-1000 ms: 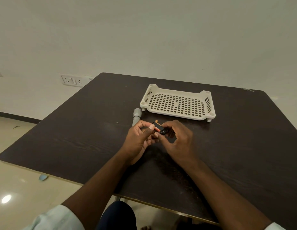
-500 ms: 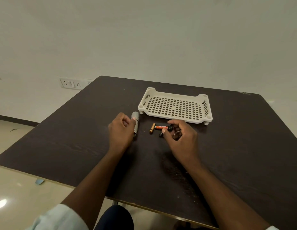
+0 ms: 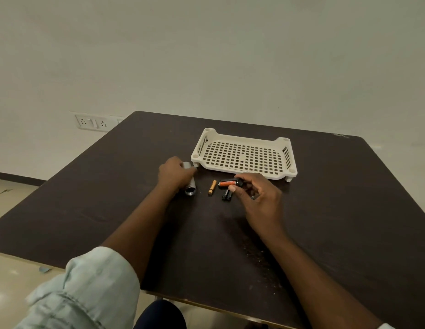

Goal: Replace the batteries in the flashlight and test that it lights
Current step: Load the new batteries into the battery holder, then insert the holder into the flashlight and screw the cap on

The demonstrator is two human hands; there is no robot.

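The silver flashlight body (image 3: 190, 186) lies on the dark table (image 3: 111, 210) with its open end towards me. My left hand (image 3: 174, 175) is closed around its far part. My right hand (image 3: 259, 198) pinches an orange and black battery holder (image 3: 229, 183) just above the table. A gold battery (image 3: 212, 187) lies loose between the flashlight and the holder. A small black part (image 3: 226, 194) rests beside my right thumb.
A cream perforated plastic tray (image 3: 244, 154) stands behind the parts, near the far edge. A wall socket strip (image 3: 92, 121) is on the wall at the left. Pale sleeves cover my upper forearms.
My hands parted: the left went left and closed on the flashlight body. The gold battery and the black part now lie on the table. The right hand keeps the holder.
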